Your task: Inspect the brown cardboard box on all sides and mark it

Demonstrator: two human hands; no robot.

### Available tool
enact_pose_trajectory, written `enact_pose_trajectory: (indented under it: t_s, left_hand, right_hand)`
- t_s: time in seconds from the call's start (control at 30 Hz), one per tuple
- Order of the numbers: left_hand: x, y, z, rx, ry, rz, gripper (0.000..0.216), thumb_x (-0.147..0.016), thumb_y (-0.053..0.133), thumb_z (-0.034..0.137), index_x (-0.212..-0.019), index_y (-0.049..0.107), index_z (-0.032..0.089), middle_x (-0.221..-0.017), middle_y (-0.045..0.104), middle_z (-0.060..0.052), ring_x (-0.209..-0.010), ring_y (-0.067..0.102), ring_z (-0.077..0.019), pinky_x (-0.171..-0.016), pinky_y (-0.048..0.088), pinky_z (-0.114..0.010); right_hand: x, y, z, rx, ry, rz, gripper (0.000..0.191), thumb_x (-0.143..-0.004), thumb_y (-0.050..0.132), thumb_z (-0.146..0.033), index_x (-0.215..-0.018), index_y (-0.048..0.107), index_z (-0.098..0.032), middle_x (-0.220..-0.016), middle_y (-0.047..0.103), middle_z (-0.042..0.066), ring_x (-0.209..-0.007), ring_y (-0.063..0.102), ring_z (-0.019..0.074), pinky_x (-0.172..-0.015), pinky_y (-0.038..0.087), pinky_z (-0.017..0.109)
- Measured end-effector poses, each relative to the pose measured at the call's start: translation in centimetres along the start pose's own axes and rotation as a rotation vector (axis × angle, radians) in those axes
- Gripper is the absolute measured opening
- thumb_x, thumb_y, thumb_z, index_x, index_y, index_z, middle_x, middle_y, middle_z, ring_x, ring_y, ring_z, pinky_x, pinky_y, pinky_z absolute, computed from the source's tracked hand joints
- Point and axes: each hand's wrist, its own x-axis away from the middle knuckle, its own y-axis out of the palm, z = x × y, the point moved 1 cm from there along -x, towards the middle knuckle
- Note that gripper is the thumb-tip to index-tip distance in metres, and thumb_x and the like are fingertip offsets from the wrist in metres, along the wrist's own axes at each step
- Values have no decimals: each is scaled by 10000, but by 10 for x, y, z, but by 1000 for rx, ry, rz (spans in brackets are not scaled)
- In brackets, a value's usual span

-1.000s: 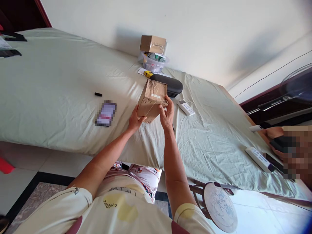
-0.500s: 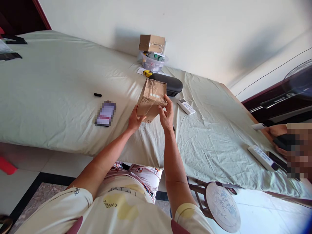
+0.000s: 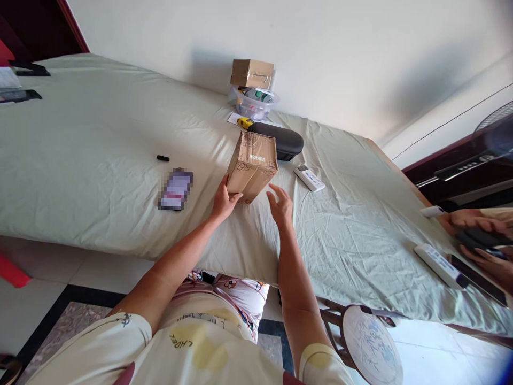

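Observation:
A brown cardboard box wrapped in clear tape is held tilted just above the pale green sheet. My left hand grips its lower left corner from below. Just to the right and a little below the box, my right hand hovers with its fingers spread, apart from the cardboard.
Behind the box lie a black case, a yellow item, a white remote, a plastic tub topped by a second carton. A phone and small black stick lie left. Another person's hands hold a phone at right; a round stool stands below.
My right hand has let go of the box's right side and dropped slightly lower. The left hand keeps holding the box. The other person's hands shifted at the right edge.

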Motion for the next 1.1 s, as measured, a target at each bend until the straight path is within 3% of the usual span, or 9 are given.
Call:
enact_pose_trajectory:
  t_s: [0.1, 0.2, 0.33, 0.47, 0.57, 0.77, 0.9, 1.0, 1.1]
  left_hand:
    - [0, 0, -3, -26, 19, -8, 946, -854, 844, 426, -1638, 336, 281, -1613, 539, -162, -1518, 523, -341, -1267, 434, -520]
    - [-1, -2, -4, -39, 5, -7, 953, -841, 852, 424, -1630, 340, 268, -1603, 552, -164, -1505, 536, -339, -1262, 440, -504]
    - [-2, -4, 0, -48, -15, -25, 944, -832, 847, 397, -1617, 342, 256, -1635, 521, -161, -1521, 519, -334, -1270, 430, -493]
    - [-2, -5, 4, -55, -21, -26, 932, -832, 844, 348, -1611, 345, 235, -1595, 555, -174, -1482, 556, -335, -1239, 459, -487]
    - [-1, -6, 5, -57, -10, -28, 937, -842, 849, 375, -1613, 333, 247, -1585, 560, -168, -1475, 559, -336, -1234, 461, -489]
    - [1, -8, 8, -22, -9, -21, 895, -826, 838, 281, -1586, 371, 226, -1561, 578, -168, -1468, 560, -340, -1226, 464, -508]
    - [2, -7, 15, -17, -14, -24, 882, -823, 802, 270, -1589, 366, 230, -1514, 617, -156, -1445, 586, -323, -1203, 486, -479]
    - [2, -7, 20, -46, -37, -8, 866, -818, 789, 275, -1586, 391, 254, -1530, 609, -141, -1418, 609, -315, -1183, 506, -465]
    - [3, -8, 25, -64, -56, 7, 846, -805, 787, 273, -1570, 426, 270, -1531, 616, -124, -1407, 617, -318, -1182, 512, -470]
  right_hand:
    - [8, -9, 37, 228, 194, 133, 400, -932, 606, -464, -1227, 777, -254, -1316, 710, 165, -1257, 596, 345, -1122, 457, 626]
    - [14, -8, 57, 284, 334, 96, 321, -871, 626, -351, -1101, 826, -253, -1178, 706, 150, -1165, 577, 329, -1086, 454, 607]
    - [15, -3, 56, 180, 384, 119, 308, -853, 558, -282, -954, 841, -218, -947, 682, 111, -988, 587, 278, -1056, 465, 554]
    - [14, 0, 42, 24, 381, 165, 380, -879, 543, -382, -1049, 818, -181, -896, 682, 82, -880, 606, 236, -946, 523, 468]
    - [14, 1, 24, -280, 366, 175, 534, -893, 584, -526, -1262, 752, -179, -929, 705, 55, -840, 643, 200, -827, 549, 373]
    - [15, -2, -19, -898, 294, 201, 500, -873, 662, -507, -1321, 719, -294, -1209, 760, 47, -1079, 704, 176, -947, 579, 347]
    - [18, -4, -39, -875, 167, 289, 493, -839, 766, -432, -1321, 697, -353, -1171, 745, 12, -1020, 690, 161, -949, 586, 358]
    - [22, -7, -53, -715, 46, 414, 413, -922, 701, -511, -1298, 688, -341, -1090, 729, 18, -980, 701, 173, -949, 601, 395]
    - [26, -7, -65, -526, -111, 436, 354, -975, 650, -547, -1235, 711, -315, -1108, 737, 41, -1040, 724, 216, -991, 600, 458]
